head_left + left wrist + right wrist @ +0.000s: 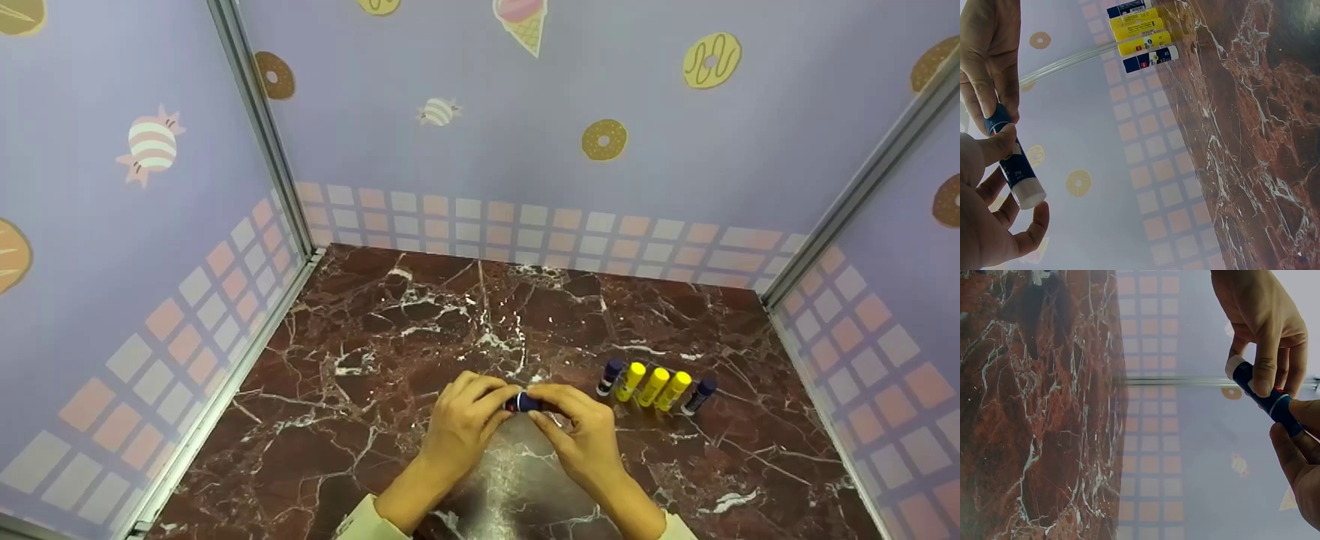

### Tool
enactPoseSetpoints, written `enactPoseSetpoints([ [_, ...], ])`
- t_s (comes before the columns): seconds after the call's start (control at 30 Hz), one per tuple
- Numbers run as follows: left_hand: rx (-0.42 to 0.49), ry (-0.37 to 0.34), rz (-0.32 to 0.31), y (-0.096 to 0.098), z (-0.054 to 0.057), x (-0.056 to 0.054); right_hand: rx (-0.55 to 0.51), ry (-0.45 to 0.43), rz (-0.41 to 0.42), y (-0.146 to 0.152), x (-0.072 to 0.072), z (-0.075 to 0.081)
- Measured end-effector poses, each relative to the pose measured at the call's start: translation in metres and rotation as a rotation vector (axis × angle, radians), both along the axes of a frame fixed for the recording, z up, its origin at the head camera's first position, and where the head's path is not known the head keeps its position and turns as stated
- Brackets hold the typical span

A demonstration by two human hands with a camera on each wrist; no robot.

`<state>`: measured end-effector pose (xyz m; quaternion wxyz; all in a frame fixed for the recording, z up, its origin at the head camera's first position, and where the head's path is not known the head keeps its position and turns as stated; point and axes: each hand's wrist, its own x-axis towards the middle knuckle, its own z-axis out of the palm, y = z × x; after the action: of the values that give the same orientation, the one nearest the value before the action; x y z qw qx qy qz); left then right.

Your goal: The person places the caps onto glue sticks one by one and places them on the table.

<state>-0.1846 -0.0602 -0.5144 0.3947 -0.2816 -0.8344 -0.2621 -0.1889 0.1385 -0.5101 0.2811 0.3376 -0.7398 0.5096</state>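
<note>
A dark blue glue stick (529, 403) is held lengthwise between both hands, above the marbled table. My left hand (459, 424) grips its body with thumb and fingers; the white base (1029, 193) sticks out past the thumb in the left wrist view. At the other end, my right hand (585, 427) pinches the blue cap (1285, 413) between thumb and fingers. A pale line runs round the stick where cap and body meet. To the right of the hands, three yellow glue sticks (653, 387) stand upright in a row, with a dark blue glue stick (609, 376) at the left end and another dark blue glue stick (699, 396) at the right.
The dark red marbled table (315, 442) has a glossy, reflective top. Lilac panels (480, 150) printed with sweets and doughnuts enclose it at the back and both sides. Metal strips (225, 405) run along the side edges.
</note>
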Motion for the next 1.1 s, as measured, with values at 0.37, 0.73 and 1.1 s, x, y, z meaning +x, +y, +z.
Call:
enactPoseSetpoints([
  [0.37, 0.01, 0.017, -0.003, 0.004, -0.005, -0.003, -0.015, 0.018, -0.025, -0.006, 0.009, 0.012],
  [0.73, -0.021, -0.002, -0.002, 0.004, -0.007, -0.004, 0.018, -0.014, 0.011, 0.005, -0.001, -0.005],
  [1.1, -0.055, -0.147, 0.09, -0.014, -0.012, -0.003, 0.389, -0.209, -0.082, 0.038, -0.034, 0.025],
])
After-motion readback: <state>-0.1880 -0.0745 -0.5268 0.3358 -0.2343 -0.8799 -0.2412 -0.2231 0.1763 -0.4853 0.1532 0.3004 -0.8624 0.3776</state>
